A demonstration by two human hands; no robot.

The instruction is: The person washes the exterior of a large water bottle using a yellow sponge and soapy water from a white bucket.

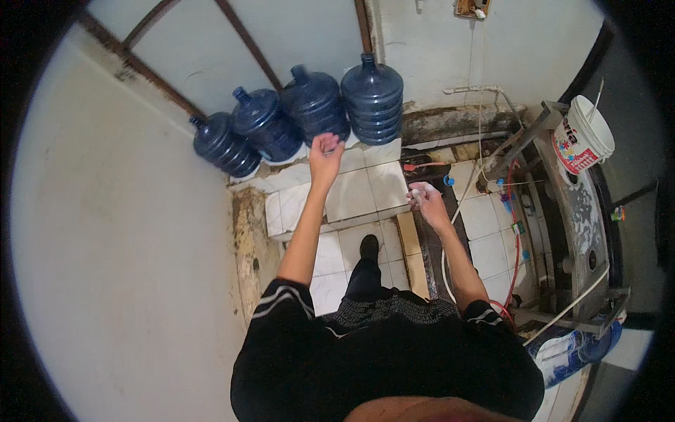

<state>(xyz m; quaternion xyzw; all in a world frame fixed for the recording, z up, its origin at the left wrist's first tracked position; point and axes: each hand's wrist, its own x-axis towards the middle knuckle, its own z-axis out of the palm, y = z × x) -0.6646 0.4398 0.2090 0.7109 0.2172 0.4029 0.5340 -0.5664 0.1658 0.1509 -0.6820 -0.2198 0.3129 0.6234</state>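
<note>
Several blue plastic water jugs stand in a row on a white-tiled ledge (348, 192) before me. The rightmost jug (372, 100) is upright and ribbed. To its left are a second jug (311, 95), a third jug (266, 124) and, at the far left, a fourth jug (224, 142). My left hand (326, 150) is raised in front of the second jug's lower part, fingers loosely curled, holding nothing that I can see; whether it touches the jug is unclear. Over the ledge's right edge, my right hand (426, 200) has bent fingers with whitish patches; whether it holds something small is unclear.
A white plastic bucket (580, 137) stands on a metal counter (580, 211) at right. A red hose (517, 253) and a pale hose (469, 182) run beside it. A blue drum (575, 351) lies lower right. A wall (126, 227) rises at left.
</note>
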